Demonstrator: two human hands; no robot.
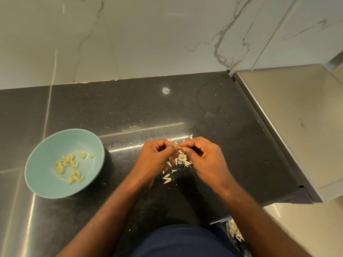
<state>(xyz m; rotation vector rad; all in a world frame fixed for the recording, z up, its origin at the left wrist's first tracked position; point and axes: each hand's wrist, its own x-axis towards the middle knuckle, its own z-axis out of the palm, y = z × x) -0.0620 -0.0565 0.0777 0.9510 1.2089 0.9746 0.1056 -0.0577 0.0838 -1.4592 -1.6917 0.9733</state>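
Observation:
My left hand (156,160) and my right hand (202,158) meet above the black counter (130,108). Both pinch one small garlic clove (179,147) between thumbs and fingertips. Under the hands lies a heap of pale garlic skins (182,161), with a few more scraps (167,179) nearer to me. A light blue bowl (46,184) stands on the counter to the left and holds several peeled yellowish cloves (69,167).
A marble wall (148,34) runs along the back of the counter. A steel surface (289,117) adjoins the counter on the right. A bag with more garlic skins (235,230) hangs below the counter's front edge by my right arm.

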